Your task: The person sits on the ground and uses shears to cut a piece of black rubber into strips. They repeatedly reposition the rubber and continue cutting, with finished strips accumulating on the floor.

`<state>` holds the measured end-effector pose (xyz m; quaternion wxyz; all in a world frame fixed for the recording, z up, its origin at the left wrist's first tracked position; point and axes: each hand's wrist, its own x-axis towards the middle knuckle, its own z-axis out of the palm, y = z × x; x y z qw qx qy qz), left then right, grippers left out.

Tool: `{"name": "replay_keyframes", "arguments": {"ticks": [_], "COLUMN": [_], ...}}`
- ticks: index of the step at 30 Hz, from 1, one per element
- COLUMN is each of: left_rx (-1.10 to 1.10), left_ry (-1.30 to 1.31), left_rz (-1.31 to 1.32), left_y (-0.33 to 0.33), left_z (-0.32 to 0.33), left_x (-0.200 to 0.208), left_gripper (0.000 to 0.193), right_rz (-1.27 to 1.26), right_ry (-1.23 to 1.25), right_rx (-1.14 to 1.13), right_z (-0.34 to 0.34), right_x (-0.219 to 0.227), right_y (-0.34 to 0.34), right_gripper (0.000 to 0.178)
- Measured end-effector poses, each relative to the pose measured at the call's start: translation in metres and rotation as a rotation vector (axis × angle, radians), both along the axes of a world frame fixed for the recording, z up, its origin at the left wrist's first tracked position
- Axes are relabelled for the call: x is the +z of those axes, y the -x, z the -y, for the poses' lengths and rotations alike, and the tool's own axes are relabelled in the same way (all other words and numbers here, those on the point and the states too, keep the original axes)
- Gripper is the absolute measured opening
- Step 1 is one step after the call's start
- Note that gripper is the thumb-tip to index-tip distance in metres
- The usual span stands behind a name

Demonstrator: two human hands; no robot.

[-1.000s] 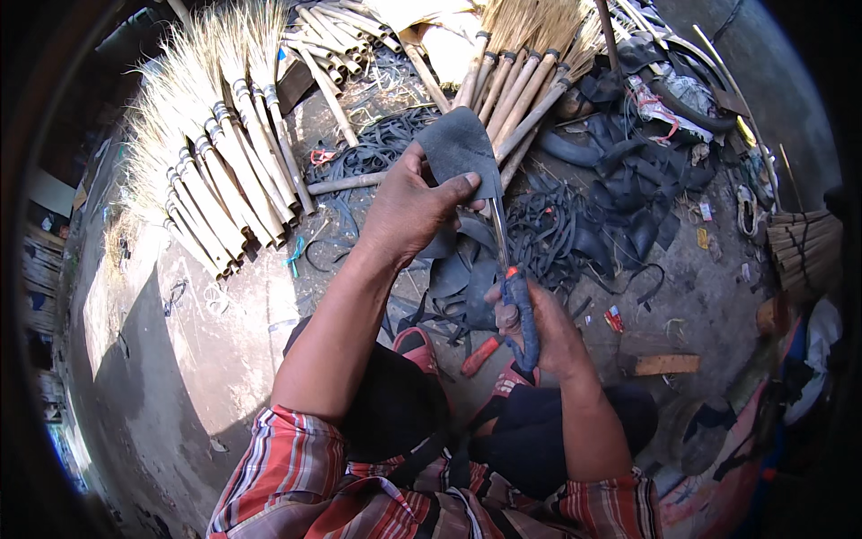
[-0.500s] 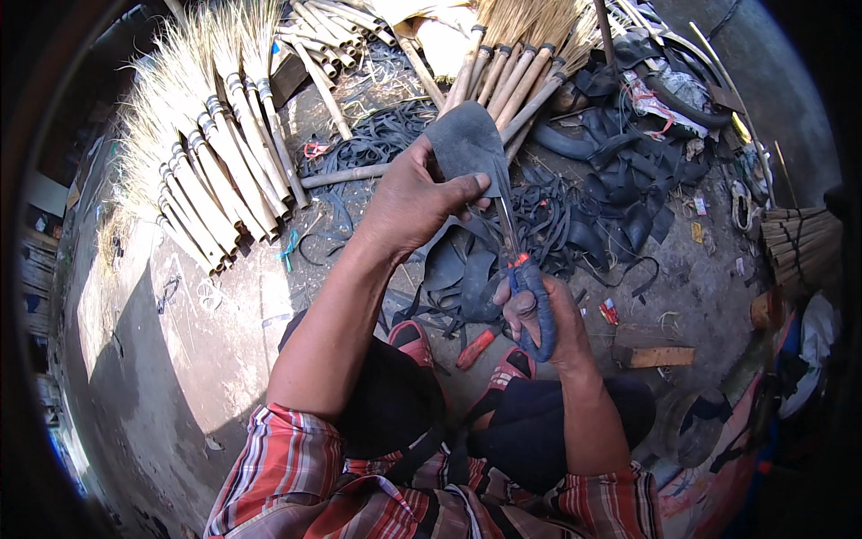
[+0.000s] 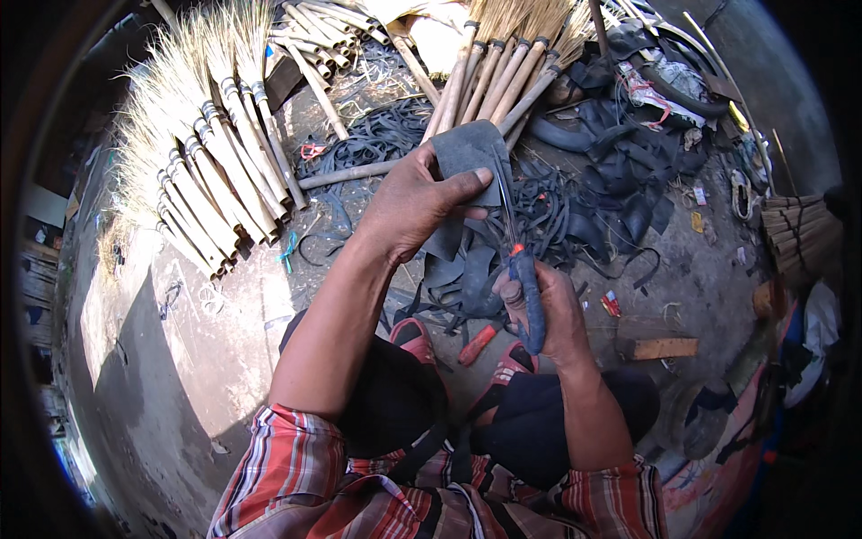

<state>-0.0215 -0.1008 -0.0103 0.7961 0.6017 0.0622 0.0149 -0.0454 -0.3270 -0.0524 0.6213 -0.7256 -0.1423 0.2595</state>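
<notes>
Head view: the concrete floor [image 3: 215,386] forms the base of the work area, sunlit at left and shaded toward the lower edge. A row of brooms [image 3: 211,153] lies at upper left, pale bristles pointing up and away, handles pointing toward the person. The person, in a red plaid shirt [image 3: 296,467] and dark trousers, sits low with knees bent. A heap of black rubber pieces [image 3: 620,189] covers the floor at upper right, beyond the hands. A second broom group [image 3: 516,76] lies at top centre, handles toward the hands. A bundle of sticks [image 3: 799,238] is positioned at the far right.

The left hand [image 3: 417,202] is closed in a pinch on the rubber sheet, thumb on the near face. The right hand [image 3: 558,314] is wrapped around the handles of the scissors [image 3: 530,301], which are bound in blue-grey material and show red near the pivot. The blades point up and away, lying along the right part of the sheet; the gap between them cannot be determined.

The rubber sheet [image 3: 470,148] is held above the floor, ahead of the knees. A wooden block [image 3: 663,348] lies right of the right hand. A red handle [image 3: 479,345] lies between the feet.
</notes>
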Motion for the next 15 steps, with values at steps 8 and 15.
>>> {"name": "replay_keyframes", "arguments": {"ticks": [8,15], "left_rx": [-0.136,-0.061], "left_ry": [-0.150,0.125], "left_rz": [0.059,-0.044], "left_y": [0.003,0.001], "left_z": [0.011,0.007], "left_x": [-0.010,-0.008], "left_gripper": [0.049,0.048], "right_rz": [0.014,0.101], "right_ry": [-0.150,0.053], "right_rx": [-0.096,-0.092], "right_z": [-0.008,-0.005], "right_x": [-0.001,0.008], "right_y": [0.000,0.007], "right_gripper": [0.017,0.026]}}
